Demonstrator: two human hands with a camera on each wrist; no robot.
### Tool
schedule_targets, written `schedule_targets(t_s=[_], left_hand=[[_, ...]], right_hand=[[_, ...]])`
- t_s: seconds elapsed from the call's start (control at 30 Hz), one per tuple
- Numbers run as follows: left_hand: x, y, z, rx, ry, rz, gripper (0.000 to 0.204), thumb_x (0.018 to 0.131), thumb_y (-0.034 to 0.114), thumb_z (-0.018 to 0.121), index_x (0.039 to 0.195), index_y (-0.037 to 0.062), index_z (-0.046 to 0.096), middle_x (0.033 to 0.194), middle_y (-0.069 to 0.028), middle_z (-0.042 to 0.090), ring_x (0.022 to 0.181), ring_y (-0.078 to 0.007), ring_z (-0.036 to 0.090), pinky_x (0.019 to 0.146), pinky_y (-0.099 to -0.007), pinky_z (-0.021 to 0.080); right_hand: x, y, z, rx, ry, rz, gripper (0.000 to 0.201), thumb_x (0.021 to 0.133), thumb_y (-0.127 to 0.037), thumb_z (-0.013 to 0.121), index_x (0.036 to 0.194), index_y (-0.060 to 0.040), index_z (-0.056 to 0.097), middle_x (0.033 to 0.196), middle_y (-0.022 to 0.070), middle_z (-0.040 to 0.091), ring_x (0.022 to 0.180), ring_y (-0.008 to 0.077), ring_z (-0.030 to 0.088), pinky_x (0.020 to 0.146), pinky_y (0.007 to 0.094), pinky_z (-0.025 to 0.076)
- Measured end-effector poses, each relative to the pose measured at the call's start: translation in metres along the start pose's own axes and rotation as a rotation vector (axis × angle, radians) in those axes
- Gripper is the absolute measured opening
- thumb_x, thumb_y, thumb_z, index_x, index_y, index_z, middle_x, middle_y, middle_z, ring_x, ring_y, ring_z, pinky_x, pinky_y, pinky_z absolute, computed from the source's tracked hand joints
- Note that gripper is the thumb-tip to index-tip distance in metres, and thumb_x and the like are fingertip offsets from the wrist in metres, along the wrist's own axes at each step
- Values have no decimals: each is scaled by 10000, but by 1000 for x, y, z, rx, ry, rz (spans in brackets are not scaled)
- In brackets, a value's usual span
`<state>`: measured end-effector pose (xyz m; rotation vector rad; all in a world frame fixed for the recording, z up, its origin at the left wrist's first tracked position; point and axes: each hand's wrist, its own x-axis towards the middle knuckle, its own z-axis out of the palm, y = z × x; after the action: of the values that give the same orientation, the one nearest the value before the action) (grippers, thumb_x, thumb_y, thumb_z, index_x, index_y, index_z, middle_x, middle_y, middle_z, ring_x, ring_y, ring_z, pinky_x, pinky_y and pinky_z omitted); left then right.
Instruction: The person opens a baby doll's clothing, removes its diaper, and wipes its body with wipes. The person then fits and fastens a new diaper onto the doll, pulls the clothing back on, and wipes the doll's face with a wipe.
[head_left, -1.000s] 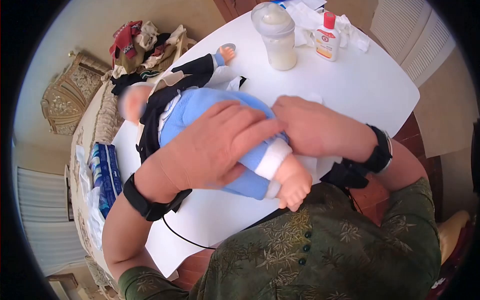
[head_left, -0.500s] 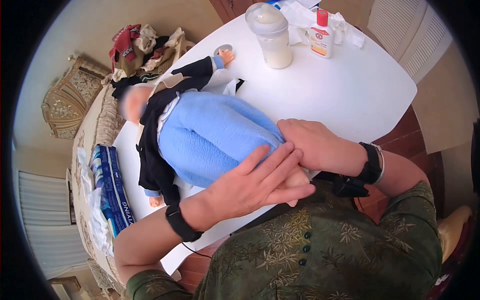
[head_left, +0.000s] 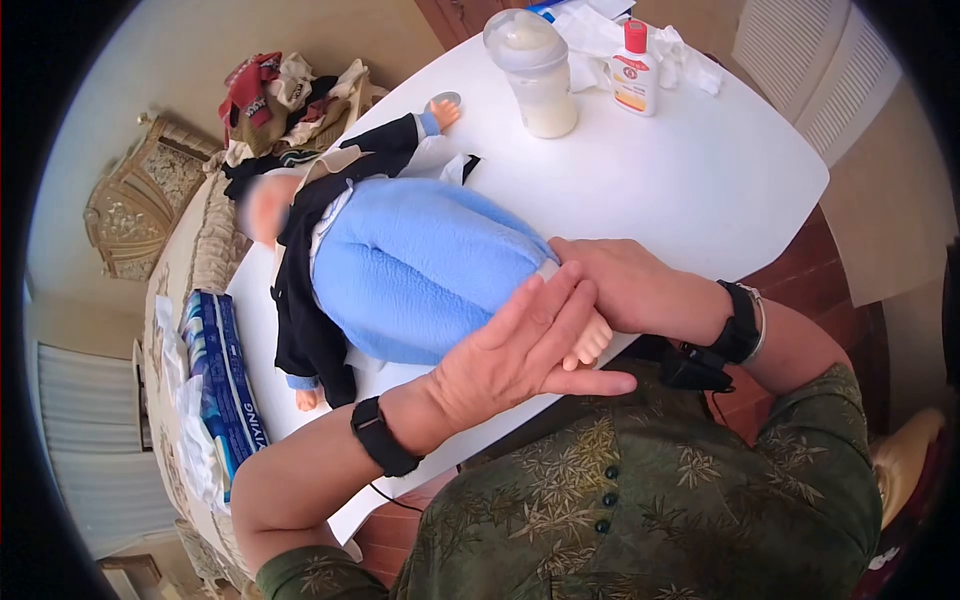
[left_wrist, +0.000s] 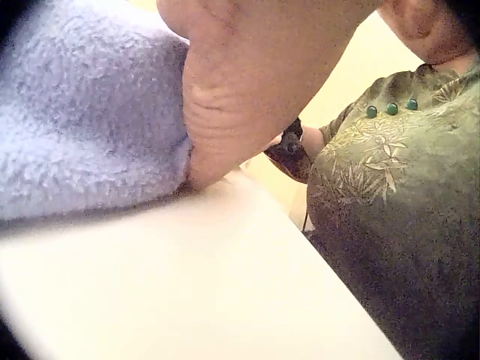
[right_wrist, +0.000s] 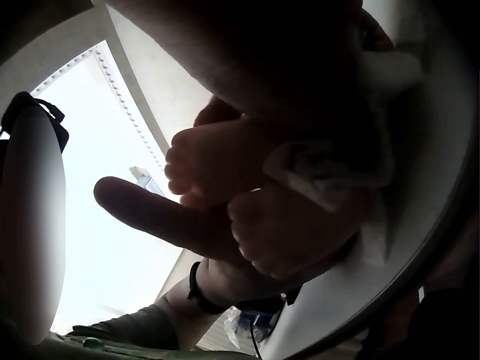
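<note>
A doll in a black jacket (head_left: 312, 335) and blue fleece trousers (head_left: 410, 270) lies on its back across a white table (head_left: 700, 190). My left hand (head_left: 510, 345) rests across the near ends of the trouser legs, its fingers long and straight. On the far side, my right hand (head_left: 625, 285) has its fingers bent in at the trouser hem; their tips are hidden. Small toes of a doll foot (head_left: 592, 342) show between the hands. The right wrist view is dark, with both bare feet (right_wrist: 217, 161) seen sole-end on. Blue fleece (left_wrist: 90, 112) lies against my left hand (left_wrist: 255, 82).
A baby bottle (head_left: 540, 85) and a red-capped lotion bottle (head_left: 634, 72) stand at the table's far end, beside crumpled white tissues (head_left: 690, 60). A blue packet (head_left: 220, 370) lies at left on the bed. Heaped clothes (head_left: 290, 95) are behind the doll's head.
My left hand has slid from the doll's thighs down to the ankles, its fingers straightening. The trouser legs now lie stretched out, covering more of the feet. My right hand shifted slightly nearer me.
</note>
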<state>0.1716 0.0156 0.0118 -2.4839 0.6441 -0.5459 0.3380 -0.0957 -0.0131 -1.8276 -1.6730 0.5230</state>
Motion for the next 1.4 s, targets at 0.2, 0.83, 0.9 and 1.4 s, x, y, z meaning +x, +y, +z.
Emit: schedule_targets(t_s=[0.2, 0.83, 0.9, 1.4], left_hand=[[14, -26, -33, -358, 125, -183, 745, 853, 239, 546, 1451, 382, 124, 1192, -163, 533, 1110, -317, 544, 999, -471, 370], [-4, -107, -89, -126, 121, -385, 451, 743, 444, 604, 1102, 173, 578, 1230, -80, 560, 1235, -233, 448, 1133, -530, -103], [-5, -109, -88, -116, 103, -369, 489, 742, 460, 602, 1134, 169, 570, 1248, -73, 550, 1248, -224, 437, 1136, -519, -101], [-36, -134, -80, -359, 265, -541, 941, 721, 530, 663, 1419, 47, 257, 1348, -172, 437, 1286, -262, 395, 1146, -407, 127]], right_hand=[[-3, -7, -21, 35, -109, 128, 204, 833, -207, 585, 937, -44, 523, 867, 174, 628, 831, 367, 615, 701, 453, 479], [-34, 62, -68, -367, -23, 157, 259, 745, -56, 631, 1003, -34, 621, 994, 185, 633, 902, 361, 584, 813, 372, 482], [-46, 83, -77, -343, -18, 188, 252, 779, -84, 626, 1027, -33, 623, 1033, 176, 633, 925, 331, 588, 835, 363, 474], [-125, 147, -180, 200, 369, 449, 330, 859, -138, 623, 1154, 6, 591, 1121, 79, 627, 993, 157, 556, 894, 318, 461]])
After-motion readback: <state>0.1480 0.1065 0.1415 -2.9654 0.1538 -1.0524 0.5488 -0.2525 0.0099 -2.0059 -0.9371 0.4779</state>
